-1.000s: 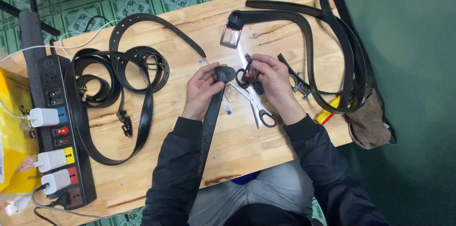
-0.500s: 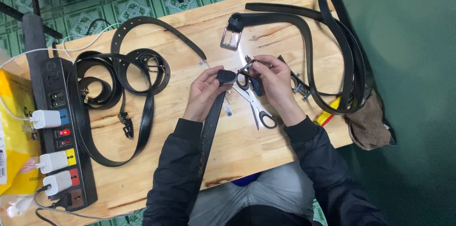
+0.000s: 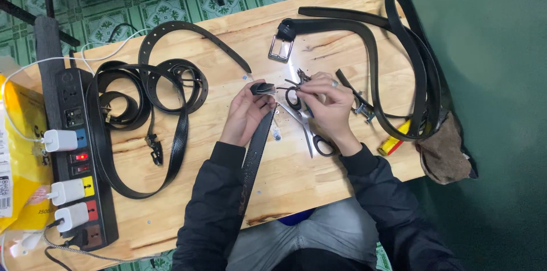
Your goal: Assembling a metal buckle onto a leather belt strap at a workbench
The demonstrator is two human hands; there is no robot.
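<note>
Belt [image 3: 254,151] runs from the lap up the desk [image 3: 216,191] to mid-desk, its folded end pinched in the left hand's [image 3: 244,116] grip. Right hand [image 3: 326,105] is clenched on small scissors [image 3: 296,97] right at that end. Judging by this, trimming is under way, unfinished. Far left: yellow package [image 3: 23,151] with a white label at the desk edge, then a black power strip [image 3: 77,157] with coloured switches. Coiled belts [image 3: 148,94] lie left, a buckled belt [image 3: 364,32] right.
</note>
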